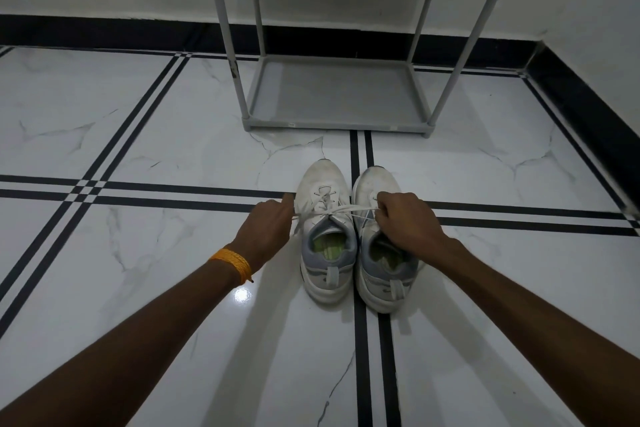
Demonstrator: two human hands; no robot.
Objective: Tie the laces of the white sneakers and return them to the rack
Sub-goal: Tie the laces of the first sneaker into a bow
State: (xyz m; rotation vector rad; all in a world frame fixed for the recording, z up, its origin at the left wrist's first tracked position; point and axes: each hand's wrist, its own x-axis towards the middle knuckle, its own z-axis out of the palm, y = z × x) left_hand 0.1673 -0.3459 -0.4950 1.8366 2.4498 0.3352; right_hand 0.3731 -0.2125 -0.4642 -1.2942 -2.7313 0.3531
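Two white sneakers stand side by side on the floor, toes pointing away from me. The left sneaker (pixel 325 191) has its lace (pixel 341 210) pulled taut sideways across its tongue. My left hand (pixel 266 229) pinches one lace end just left of that shoe. My right hand (pixel 405 222) grips the other end, resting over the right sneaker (pixel 375 184) and hiding its lacing. The grey rack (pixel 337 121) stands beyond the shoes, its bottom shelf bare.
White marble-look floor tiles with black stripes (pixel 362 149) spread all around. A black skirting (pixel 104 33) runs along the white wall behind the rack and down the right side. An orange thread band (pixel 232 262) circles my left wrist.
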